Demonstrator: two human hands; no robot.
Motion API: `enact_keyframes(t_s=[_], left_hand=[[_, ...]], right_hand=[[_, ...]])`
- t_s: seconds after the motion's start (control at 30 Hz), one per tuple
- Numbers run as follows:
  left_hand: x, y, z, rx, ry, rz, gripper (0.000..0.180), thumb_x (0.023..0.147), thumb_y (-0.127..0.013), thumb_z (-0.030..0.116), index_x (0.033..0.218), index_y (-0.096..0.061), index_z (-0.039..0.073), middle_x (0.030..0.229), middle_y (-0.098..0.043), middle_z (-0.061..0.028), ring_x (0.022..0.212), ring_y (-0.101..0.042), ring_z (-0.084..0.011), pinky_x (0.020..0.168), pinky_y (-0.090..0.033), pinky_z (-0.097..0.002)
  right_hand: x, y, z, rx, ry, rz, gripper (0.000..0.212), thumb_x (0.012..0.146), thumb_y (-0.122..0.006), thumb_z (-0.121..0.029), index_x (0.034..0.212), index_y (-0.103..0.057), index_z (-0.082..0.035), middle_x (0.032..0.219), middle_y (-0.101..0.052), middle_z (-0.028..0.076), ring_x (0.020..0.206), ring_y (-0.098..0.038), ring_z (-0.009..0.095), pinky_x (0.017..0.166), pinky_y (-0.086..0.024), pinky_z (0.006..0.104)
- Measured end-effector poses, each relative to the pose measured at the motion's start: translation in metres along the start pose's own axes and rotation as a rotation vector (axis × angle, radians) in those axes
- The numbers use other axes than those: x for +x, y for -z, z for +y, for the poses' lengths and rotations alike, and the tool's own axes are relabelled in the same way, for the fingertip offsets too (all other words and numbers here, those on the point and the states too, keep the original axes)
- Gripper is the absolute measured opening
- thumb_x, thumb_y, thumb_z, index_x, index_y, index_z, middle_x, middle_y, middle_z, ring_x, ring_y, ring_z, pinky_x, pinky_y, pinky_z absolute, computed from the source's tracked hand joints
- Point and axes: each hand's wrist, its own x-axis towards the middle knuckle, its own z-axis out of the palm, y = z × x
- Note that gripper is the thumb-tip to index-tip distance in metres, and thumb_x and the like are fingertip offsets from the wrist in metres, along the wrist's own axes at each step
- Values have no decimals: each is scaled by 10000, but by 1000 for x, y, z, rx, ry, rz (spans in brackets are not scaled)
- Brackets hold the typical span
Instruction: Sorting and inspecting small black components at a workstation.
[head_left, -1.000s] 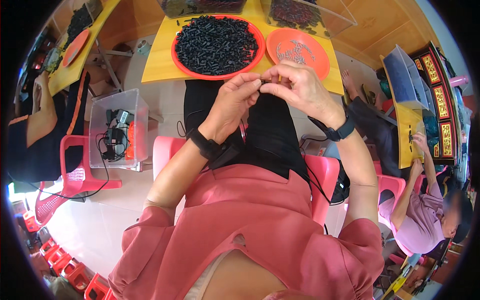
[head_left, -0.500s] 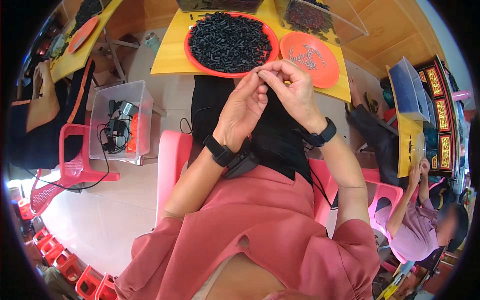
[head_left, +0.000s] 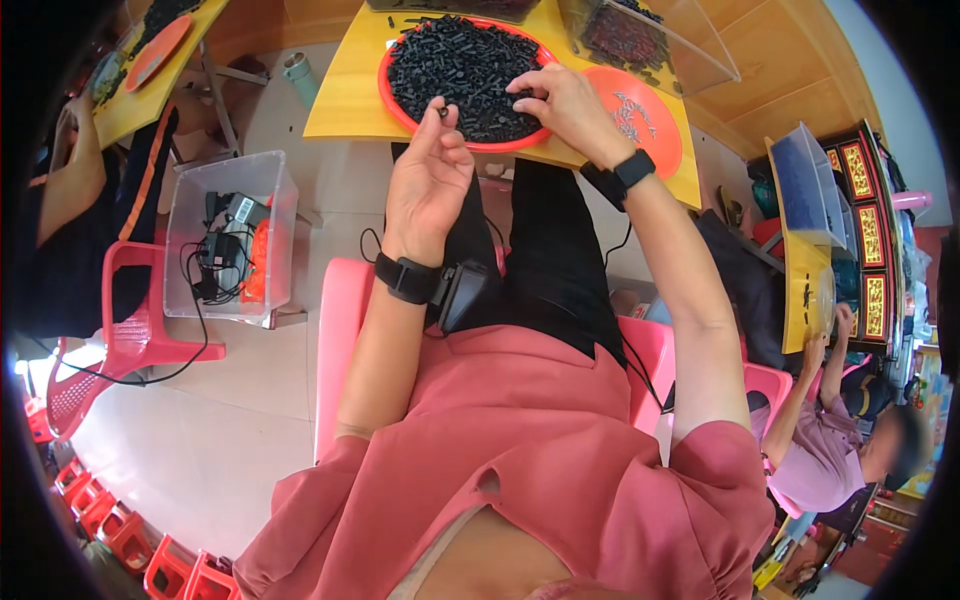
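A round red tray (head_left: 548, 57) heaped with small black pieces (head_left: 455, 70) sits at the front of the yellow table. My left hand (head_left: 428, 185) is raised palm up at the tray's near edge. Its thumb and forefinger pinch a small dark piece (head_left: 443, 111), while the other fingers curl loosely. Over the right side of the heap, my right hand (head_left: 568, 105) has thumb and fingertips closing round a small black piece (head_left: 522, 96). Beside that hand, an orange-red plate (head_left: 662, 130) holds several small silvery pins (head_left: 632, 115).
Clear plastic bins (head_left: 650, 50) stand at the back of the yellow table (head_left: 340, 110). A clear box (head_left: 285, 240) with black adapters and cables is on my left, near a pink chair (head_left: 130, 270). Another person (head_left: 820, 450) works at a table on the right.
My hands, together before the tray a moment ago, have parted. The left moved left with its piece; the right reached forward into the black pieces. The view has shifted slightly.
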Motion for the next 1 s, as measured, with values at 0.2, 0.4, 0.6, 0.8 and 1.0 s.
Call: enact_keyframes(t_s=[0.2,0.4,0.6,0.8,1.0], left_hand=[[1,1,2,27,-9,3,223,938,-544,157,1148,-558,83,994,-596,-37,712,-496,-90,629,-427,-211],[-1,2,-7,107,-25,18,218,918,-580,147,1120,-568,66,982,-587,-40,721,-523,-76,627,-449,-192],[-5,-3,-18,217,-18,-60,290,928,-560,143,1203,-531,54,986,-596,-46,731,-529,-76,664,-449,-196],[-16,-18,-34,409,-53,-84,330,936,-541,132,1241,-507,11,951,-616,-34,752,-537,-72,695,-456,-211],[-23,-24,-45,541,-99,-66,297,936,-541,128,1203,-547,-1,908,-627,-23,757,-544,-66,719,-455,-212]], right_hand=[[8,-7,7,-21,68,-84,150,752,-689,-162,871,-693,-69,756,-589,127,771,-592,298,698,-471,381],[-1,-1,-7,342,-183,-29,110,820,-633,-95,874,-632,0,780,-645,68,655,-594,121,625,-484,257],[-34,20,-53,951,-273,162,98,821,-634,-58,891,-622,9,770,-662,51,661,-623,78,580,-493,212],[-72,25,-103,883,-242,281,127,855,-590,5,977,-619,27,855,-673,79,758,-656,123,694,-528,246],[-76,21,-107,730,-260,448,170,817,-628,18,975,-564,20,851,-673,129,764,-674,159,676,-531,254]])
